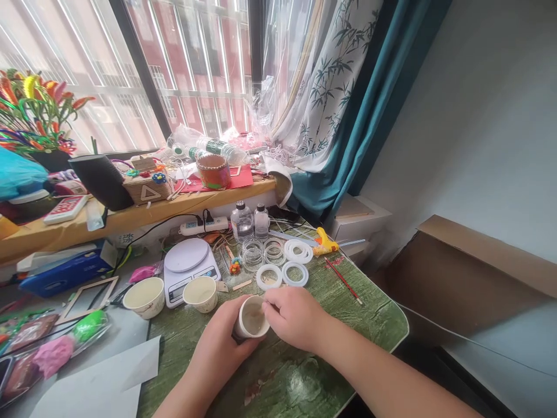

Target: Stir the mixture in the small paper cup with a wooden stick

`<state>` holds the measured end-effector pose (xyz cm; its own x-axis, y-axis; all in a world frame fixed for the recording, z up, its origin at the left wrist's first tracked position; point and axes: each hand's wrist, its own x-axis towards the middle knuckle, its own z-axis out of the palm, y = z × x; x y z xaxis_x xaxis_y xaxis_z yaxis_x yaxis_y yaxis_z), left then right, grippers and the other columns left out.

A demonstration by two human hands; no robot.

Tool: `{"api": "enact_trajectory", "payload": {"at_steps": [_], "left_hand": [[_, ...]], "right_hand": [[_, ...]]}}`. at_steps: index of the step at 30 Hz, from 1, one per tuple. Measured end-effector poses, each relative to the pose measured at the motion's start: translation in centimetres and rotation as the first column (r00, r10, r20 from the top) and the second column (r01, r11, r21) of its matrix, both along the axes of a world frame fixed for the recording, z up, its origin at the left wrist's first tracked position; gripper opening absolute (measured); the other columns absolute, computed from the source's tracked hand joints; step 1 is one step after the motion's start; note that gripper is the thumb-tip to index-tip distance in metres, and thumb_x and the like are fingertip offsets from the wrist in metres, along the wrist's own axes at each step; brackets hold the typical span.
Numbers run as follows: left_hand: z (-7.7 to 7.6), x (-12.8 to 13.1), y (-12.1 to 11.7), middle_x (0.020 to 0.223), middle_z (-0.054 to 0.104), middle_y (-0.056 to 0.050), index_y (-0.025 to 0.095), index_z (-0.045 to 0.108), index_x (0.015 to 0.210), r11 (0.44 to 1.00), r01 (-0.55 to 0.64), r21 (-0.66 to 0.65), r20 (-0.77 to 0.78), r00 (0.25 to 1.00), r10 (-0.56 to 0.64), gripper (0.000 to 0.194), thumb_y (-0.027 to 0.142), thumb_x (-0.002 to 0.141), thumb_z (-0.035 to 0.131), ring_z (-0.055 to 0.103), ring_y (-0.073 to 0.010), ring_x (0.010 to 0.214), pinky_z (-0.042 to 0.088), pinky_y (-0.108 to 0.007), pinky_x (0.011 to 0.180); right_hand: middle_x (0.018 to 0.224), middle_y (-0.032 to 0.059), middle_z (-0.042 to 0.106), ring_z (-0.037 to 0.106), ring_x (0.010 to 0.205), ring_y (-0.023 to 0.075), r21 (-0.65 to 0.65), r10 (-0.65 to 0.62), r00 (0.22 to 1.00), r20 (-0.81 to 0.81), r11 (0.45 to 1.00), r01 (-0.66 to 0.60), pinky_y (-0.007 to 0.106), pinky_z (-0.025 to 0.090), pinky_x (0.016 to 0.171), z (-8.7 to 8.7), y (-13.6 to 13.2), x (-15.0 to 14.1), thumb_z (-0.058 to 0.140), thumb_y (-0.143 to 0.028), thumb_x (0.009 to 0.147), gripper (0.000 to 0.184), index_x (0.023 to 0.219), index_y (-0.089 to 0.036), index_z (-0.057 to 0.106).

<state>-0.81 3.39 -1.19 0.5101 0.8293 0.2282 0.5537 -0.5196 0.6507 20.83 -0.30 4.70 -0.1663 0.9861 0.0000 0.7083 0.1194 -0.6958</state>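
Note:
My left hand is wrapped around a white paper cup, which tilts slightly toward me above the table's front part. A cloudy, pale liquid shows inside it. At the cup's right rim my right hand is closed in a pinch, fingertips over the opening. Whatever it pinches is hidden by the fingers. Just beyond the hands stand two more paper cups, a smaller one and a larger one. Several ring-shaped silicone molds lie past the right hand, and a wooden stick is near them.
A digital kitchen scale stands behind the cups. Two clear bottles are by the wall beside a power strip. To the right are a yellow glue gun and a red pencil. White paper lies at left.

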Motion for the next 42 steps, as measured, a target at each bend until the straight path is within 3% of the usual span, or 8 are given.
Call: {"api": "enact_trajectory", "payload": {"at_steps": [26, 30, 39, 42], "left_hand": [[0.19, 0.08, 0.04, 0.128, 0.075, -0.007, 0.029, 0.064, 0.133, 0.997, 0.004, 0.076, 0.011, 1.0, -0.005, 0.056, 0.026, 0.079, 0.08, 0.073, -0.0306, 0.115, 0.062, -0.046, 0.096], [0.07, 0.05, 0.02, 0.13, 0.074, -0.007, 0.029, 0.064, 0.133, 0.998, 0.0, 0.068, 0.004, 1.0, 0.0, 0.058, 0.023, 0.077, 0.08, 0.073, -0.0313, 0.117, 0.062, -0.047, 0.097], [0.21, 0.15, -0.12, 0.13, 0.074, -0.009, 0.028, 0.063, 0.134, 0.999, 0.0, 0.047, 0.004, 1.0, 0.0, 0.057, 0.025, 0.079, 0.079, 0.072, -0.0313, 0.117, 0.06, -0.048, 0.099], [0.27, 0.16, -0.12, 0.131, 0.073, -0.009, 0.028, 0.062, 0.134, 0.999, 0.004, 0.04, -0.001, 1.0, -0.004, 0.057, 0.023, 0.079, 0.079, 0.071, -0.0316, 0.119, 0.059, -0.049, 0.101]], "right_hand": [[0.063, -0.0039, 0.048, 0.04, 0.062, 0.0109, -0.018, 0.008, 0.999, -0.052, 1.0, -0.009, 0.027, 0.022, 0.058, -0.08, -0.04, -0.02, 0.056, -0.026, 0.095, 0.029, 0.068, -0.019, 0.047], [0.062, -0.0036, 0.044, 0.037, 0.062, 0.0111, 0.083, -0.067, 0.998, -0.003, 0.994, 0.067, 0.028, 0.02, 0.059, -0.33, -0.05, -0.03, 0.055, -0.024, 0.095, 0.032, 0.066, -0.018, 0.042], [0.062, -0.004, 0.048, 0.039, 0.061, 0.0109, -0.041, 0.0, 0.998, -0.063, 0.999, -0.003, 0.027, 0.022, 0.058, -0.14, -0.04, -0.1, 0.056, -0.027, 0.096, 0.03, 0.067, -0.019, 0.047], [0.065, -0.0034, 0.05, 0.041, 0.064, 0.0116, -0.004, -0.028, 0.998, -0.054, 1.0, 0.028, 0.027, 0.022, 0.059, -0.18, -0.11, -0.12, 0.056, -0.026, 0.096, 0.029, 0.069, -0.019, 0.049]]}}
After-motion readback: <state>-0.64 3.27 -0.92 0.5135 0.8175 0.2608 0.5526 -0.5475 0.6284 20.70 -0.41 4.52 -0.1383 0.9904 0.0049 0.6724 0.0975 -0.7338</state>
